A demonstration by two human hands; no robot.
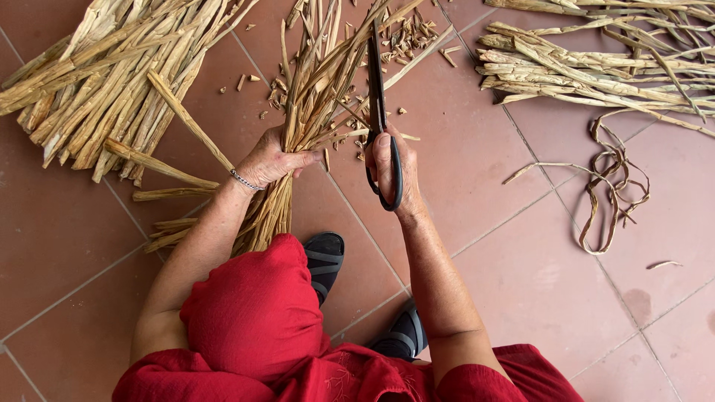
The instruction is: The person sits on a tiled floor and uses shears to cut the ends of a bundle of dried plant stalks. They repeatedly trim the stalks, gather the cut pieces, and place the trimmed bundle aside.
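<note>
red knee (253, 313) close by. left hand (269, 160) squeezes the dry stalk bundle (313, 97) on the floor; right hand (391, 167) grips black scissors (377, 97), blades in the far tips. some bits (406, 37) cut, far-left pile (112, 74) waits.

Person wears a loose red garment (257, 313) of crinkled woven fabric, with a faint stitched leaf-like motif in matching thread near the lower middle of the frame; it covers the knee and lap, and both forearms are bare from above the elbow. A thin silver chain bracelet (244, 181) sits on the wrist of the left hand (272, 160), while the right hand (393, 167) and its wrist carry no jewellery visible from this angle. Footwear: dark sandals (325, 260) with grey straps, one on each foot.
</note>
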